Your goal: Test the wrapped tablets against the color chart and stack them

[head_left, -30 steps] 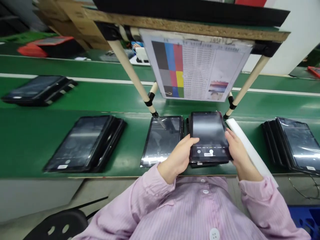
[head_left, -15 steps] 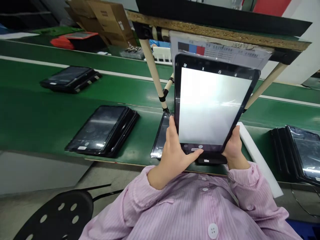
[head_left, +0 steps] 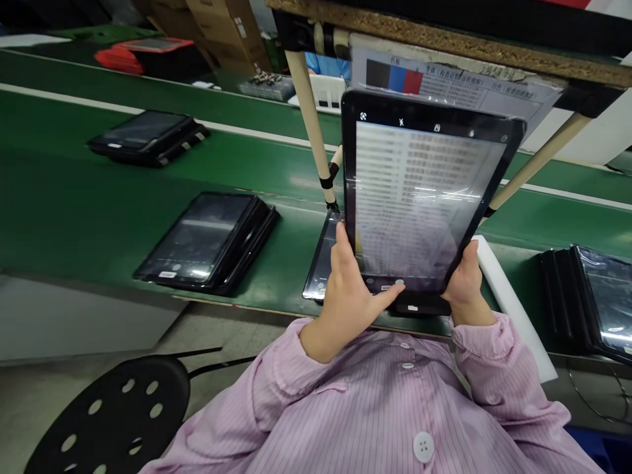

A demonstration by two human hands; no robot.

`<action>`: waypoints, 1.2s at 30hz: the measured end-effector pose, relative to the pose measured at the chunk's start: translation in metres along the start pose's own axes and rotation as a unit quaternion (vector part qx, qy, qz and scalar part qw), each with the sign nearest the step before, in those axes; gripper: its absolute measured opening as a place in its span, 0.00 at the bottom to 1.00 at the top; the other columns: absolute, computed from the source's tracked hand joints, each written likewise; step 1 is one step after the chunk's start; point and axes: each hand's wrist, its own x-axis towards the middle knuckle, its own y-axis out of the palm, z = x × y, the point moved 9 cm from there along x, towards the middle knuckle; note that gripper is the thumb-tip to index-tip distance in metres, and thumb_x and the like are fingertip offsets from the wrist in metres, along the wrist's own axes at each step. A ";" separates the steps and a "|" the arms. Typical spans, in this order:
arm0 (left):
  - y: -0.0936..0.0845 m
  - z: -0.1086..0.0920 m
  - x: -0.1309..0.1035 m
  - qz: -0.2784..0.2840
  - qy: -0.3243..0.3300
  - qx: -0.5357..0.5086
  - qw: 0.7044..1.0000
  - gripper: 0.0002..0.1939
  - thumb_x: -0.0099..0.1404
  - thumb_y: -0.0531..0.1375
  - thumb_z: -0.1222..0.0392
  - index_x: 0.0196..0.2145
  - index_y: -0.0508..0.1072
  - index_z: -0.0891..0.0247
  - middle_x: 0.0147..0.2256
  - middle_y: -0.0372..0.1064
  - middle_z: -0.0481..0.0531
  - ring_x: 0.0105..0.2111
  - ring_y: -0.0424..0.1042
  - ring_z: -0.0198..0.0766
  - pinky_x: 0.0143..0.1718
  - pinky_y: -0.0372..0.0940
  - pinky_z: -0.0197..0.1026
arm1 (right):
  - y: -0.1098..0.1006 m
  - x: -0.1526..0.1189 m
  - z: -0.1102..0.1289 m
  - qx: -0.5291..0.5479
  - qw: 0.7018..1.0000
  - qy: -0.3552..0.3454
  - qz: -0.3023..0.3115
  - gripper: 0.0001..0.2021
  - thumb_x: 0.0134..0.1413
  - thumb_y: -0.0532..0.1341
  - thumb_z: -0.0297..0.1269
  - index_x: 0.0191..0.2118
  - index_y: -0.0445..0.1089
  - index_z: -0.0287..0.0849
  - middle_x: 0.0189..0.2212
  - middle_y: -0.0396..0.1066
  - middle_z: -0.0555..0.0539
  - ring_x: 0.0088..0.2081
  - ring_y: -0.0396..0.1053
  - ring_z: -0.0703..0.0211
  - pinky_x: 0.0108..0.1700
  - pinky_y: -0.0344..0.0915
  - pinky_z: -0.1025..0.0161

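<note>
A black tablet (head_left: 419,197) is held upright and slightly tilted in front of me, its lit screen showing a blurred page of rows with camera-style icons along the top. My left hand (head_left: 350,289) grips its lower left edge, the thumb stretched over the bottom of the screen by a round button. My right hand (head_left: 465,280) is closed around the lower right edge, most of its fingers hidden behind. Beneath and behind the held tablet, another dark tablet (head_left: 320,263) lies on the green bench (head_left: 296,237), partly covered by my left hand.
Stacked tablets lie on the left (head_left: 202,240), farther back (head_left: 143,131) and at the right (head_left: 605,296). A white foam strip (head_left: 518,309) slants over the bench edge. A shelf (head_left: 444,39) on pale tube legs stands close ahead, with a printed sheet (head_left: 459,82). A black stool (head_left: 113,415) is lower left.
The screen has gone from nearly blank white to a blurred page of rows. My view has shifted a little; both hands keep their hold on the tablet.
</note>
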 end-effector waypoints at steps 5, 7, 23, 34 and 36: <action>0.001 0.005 -0.004 0.004 -0.017 -0.021 1.000 0.76 0.55 0.77 0.36 0.80 0.29 0.56 0.80 0.30 0.72 0.79 0.37 0.71 0.75 0.51 0.71 | -0.005 -0.003 0.005 -0.134 0.990 -0.019 -0.040 0.46 0.49 0.53 0.85 0.52 0.80 0.51 0.58 0.80 0.44 0.75 0.60 0.40 0.72 0.67 0.38; 0.000 0.008 -0.005 -0.004 -0.032 -0.036 0.999 0.79 0.51 0.78 0.33 0.80 0.31 0.56 0.80 0.29 0.71 0.79 0.34 0.72 0.75 0.49 0.71 | -0.005 -0.004 0.007 -0.179 0.982 -0.024 -0.051 0.49 0.50 0.48 0.86 0.56 0.79 0.51 0.58 0.79 0.44 0.75 0.61 0.40 0.71 0.68 0.39; 0.002 0.030 -0.021 0.002 -0.026 -0.068 0.997 0.76 0.53 0.78 0.36 0.79 0.32 0.58 0.80 0.24 0.70 0.80 0.25 0.69 0.77 0.38 0.71 | 0.001 -0.018 -0.010 -0.167 0.984 -0.034 -0.048 0.51 0.47 0.49 0.86 0.63 0.73 0.53 0.63 0.76 0.43 0.76 0.58 0.40 0.71 0.67 0.36; 0.002 0.038 -0.023 0.004 -0.043 -0.081 0.996 0.74 0.52 0.77 0.36 0.79 0.36 0.60 0.80 0.26 0.70 0.80 0.25 0.68 0.77 0.41 0.69 | 0.000 -0.017 -0.016 -0.174 0.983 -0.029 -0.052 0.55 0.45 0.49 0.88 0.66 0.71 0.52 0.64 0.75 0.44 0.73 0.64 0.40 0.69 0.69 0.37; 0.002 0.038 -0.024 0.000 -0.044 -0.078 0.996 0.74 0.53 0.76 0.34 0.79 0.36 0.59 0.80 0.27 0.69 0.80 0.26 0.67 0.77 0.43 0.68 | 0.001 -0.016 -0.016 -0.181 0.982 -0.029 -0.048 0.55 0.44 0.49 0.88 0.63 0.73 0.52 0.62 0.76 0.43 0.73 0.63 0.40 0.70 0.69 0.37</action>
